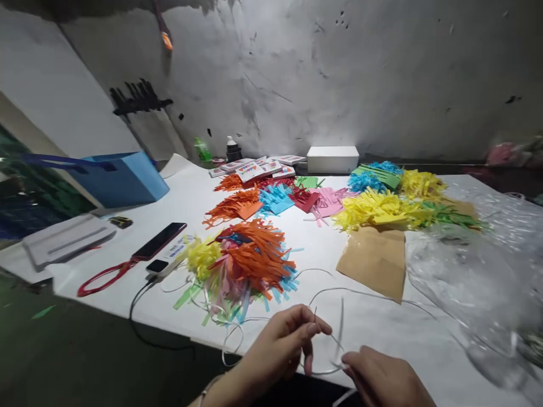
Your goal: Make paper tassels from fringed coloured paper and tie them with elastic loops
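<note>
A thin white cord [360, 292] runs over the white-covered table and passes between both hands near the front edge. My left hand [292, 336] pinches the cord between thumb and fingers; a thin, dark, needle-like piece [315, 314] sticks up from the fingertips. To its right, my right hand [377, 373] has its fingers closed on the cord, whose loose end hangs below. Just beyond my left hand lies a pile of fringed paper in orange [258, 254], yellow, pink, green and blue, with loops of cord beside it.
Behind are more fringed bundles [377, 208], small packets [250, 171] and a white box [333, 159]. Brown paper [375, 260] and clear plastic [470, 277] lie right. A phone [159, 241], a cabled device [158, 267] and a blue bag [127, 178] are left.
</note>
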A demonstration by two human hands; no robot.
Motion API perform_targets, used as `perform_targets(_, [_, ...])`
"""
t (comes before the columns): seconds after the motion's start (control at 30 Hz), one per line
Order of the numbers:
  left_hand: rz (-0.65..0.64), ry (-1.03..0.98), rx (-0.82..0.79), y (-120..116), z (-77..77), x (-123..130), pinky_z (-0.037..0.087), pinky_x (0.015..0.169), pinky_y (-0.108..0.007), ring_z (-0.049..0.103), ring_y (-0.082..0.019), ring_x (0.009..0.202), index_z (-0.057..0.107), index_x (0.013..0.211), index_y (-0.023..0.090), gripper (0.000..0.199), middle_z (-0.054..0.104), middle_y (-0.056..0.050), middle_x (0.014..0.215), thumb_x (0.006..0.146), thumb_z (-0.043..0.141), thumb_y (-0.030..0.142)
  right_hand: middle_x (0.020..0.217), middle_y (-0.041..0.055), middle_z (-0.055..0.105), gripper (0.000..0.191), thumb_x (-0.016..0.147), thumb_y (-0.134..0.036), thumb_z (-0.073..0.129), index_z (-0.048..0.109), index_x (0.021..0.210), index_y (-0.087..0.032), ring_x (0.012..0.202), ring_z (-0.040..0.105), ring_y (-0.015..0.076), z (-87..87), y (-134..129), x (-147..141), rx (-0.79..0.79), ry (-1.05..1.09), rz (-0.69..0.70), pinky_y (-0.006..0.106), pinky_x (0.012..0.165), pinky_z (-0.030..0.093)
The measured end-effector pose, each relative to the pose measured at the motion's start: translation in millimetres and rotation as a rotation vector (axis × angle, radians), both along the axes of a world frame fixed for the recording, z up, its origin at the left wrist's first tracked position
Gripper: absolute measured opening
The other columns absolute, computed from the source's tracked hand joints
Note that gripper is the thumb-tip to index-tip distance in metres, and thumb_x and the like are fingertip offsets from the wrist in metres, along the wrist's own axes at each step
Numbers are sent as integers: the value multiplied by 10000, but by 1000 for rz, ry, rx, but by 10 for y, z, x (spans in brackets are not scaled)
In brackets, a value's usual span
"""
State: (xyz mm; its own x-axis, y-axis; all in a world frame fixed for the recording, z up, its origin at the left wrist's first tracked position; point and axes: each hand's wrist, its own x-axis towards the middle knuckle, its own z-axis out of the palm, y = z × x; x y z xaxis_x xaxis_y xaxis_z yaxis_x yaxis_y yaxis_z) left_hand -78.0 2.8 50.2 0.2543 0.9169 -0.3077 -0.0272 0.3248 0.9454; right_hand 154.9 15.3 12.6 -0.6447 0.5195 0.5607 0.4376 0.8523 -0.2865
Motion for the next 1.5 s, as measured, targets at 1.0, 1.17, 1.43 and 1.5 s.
perform_targets(1.0, [-150, 238, 243, -188, -329, 365, 323, 575, -239, 413, -134, 611, 557, 803, 190, 372, 473, 31, 644, 978, 477, 508, 725, -41, 638, 111, 979, -285, 584, 626, 880, -257, 654, 594, 112, 489, -123, 331, -546, 60, 25, 211, 622, 432])
perform_targets(1.17, [-269, 292, 350, -217, -325, 352, 333, 590, -243, 435, -141, 622, 576, 806, 189, 361, 525, 10, 664, 994, 451, 471, 717, -15, 633, 160, 991, -235, 529, 623, 862, -230, 653, 600, 121, 491, -49, 285, -517, 156, -59, 215, 599, 433])
perform_targets(1.43, [-246, 250, 356, -253, -343, 299, 354, 581, -237, 467, -139, 606, 605, 843, 182, 393, 550, -6, 663, 1002, 430, 496, 701, -28, 596, 188, 982, -272, 557, 628, 814, -225, 639, 557, 108, 238, -98, 337, -692, 301, -116, 209, 596, 412])
perform_targets(1.5, [-237, 237, 369, -256, -377, 307, 359, 576, -236, 474, -139, 599, 613, 839, 182, 399, 560, -12, 660, 1003, 430, 496, 701, -23, 589, 222, 981, -314, 563, 630, 792, -220, 648, 551, 116, 164, -110, 310, -743, 337, -160, 217, 603, 410])
